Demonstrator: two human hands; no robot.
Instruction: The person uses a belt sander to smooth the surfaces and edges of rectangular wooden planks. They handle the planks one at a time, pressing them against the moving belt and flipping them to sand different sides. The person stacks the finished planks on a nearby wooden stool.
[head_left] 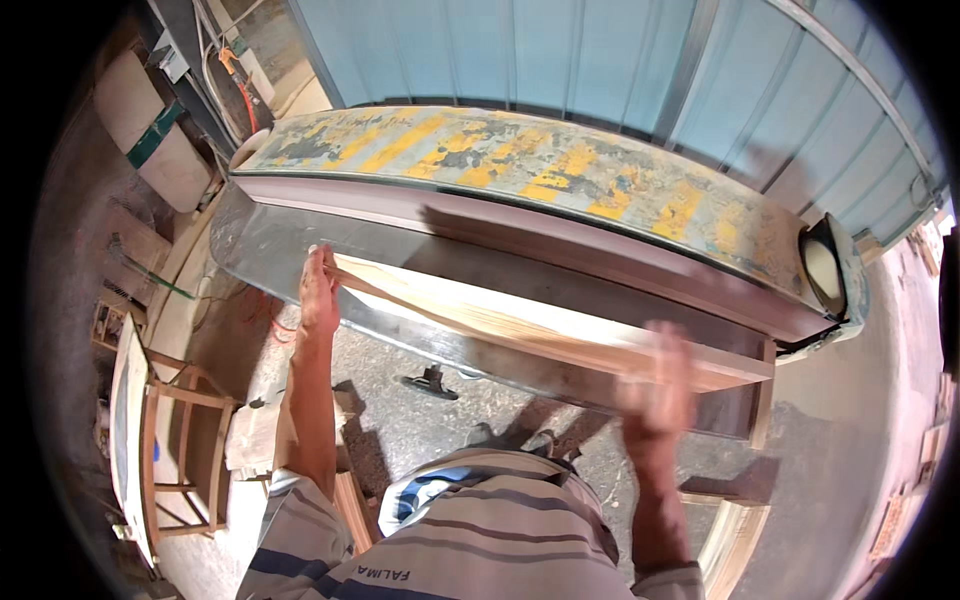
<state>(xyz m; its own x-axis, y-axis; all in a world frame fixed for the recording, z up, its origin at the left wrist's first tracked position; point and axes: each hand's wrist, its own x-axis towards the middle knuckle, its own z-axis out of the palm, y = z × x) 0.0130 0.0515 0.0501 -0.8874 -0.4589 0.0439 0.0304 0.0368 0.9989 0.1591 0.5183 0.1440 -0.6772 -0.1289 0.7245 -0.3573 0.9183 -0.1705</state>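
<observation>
A long, pale wooden board (pixel 480 312) lies on the dark metal table (pixel 300 228) of a long machine that looks like a belt sander. My left hand (pixel 320 290) grips the board's left end, fingers close together and pointing away from me. Toward the other end, my right hand (pixel 655 385) is smeared by motion. It is over or beside the board's near side, and its fingers cannot be made out. A short wooden strip (pixel 764 390) sits crosswise at the board's right end.
Behind the board runs the machine's pinkish upright belt face (pixel 560 235), under a worn cover (pixel 480 150) with yellow stripes. Blue panels (pixel 600 60) stand beyond. A wooden frame (pixel 185 440) is at left; wooden pieces (pixel 735 545) lie low at right. A black hand knob (pixel 430 382) juts below the table.
</observation>
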